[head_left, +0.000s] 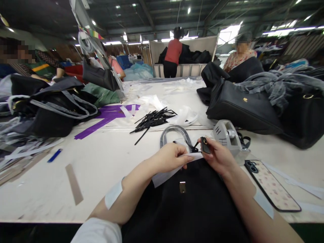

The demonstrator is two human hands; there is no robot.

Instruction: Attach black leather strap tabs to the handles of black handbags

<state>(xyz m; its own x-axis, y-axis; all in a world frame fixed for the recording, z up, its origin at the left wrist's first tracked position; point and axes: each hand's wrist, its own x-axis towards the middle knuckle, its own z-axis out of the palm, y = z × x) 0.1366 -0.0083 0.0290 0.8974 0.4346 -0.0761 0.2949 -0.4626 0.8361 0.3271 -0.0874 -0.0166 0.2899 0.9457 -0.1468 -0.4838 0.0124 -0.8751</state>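
A black handbag (192, 206) with a small metal clasp lies on the table right in front of me, its grey-wrapped handle (174, 132) arching up behind my hands. My left hand (170, 157) is closed, pinching a white strip of paper (165, 175) that lies across the bag's top edge. My right hand (219, 155) is closed on a small black tag (205, 145) with a thin black cord at the bag's top.
A grey tape dispenser (227, 135) and a phone (272, 185) in a patterned case lie right of my hands. A pile of black strips (154, 119) is ahead. Black bags (243, 106) are stacked right and left. Other people work around the table (96, 168).
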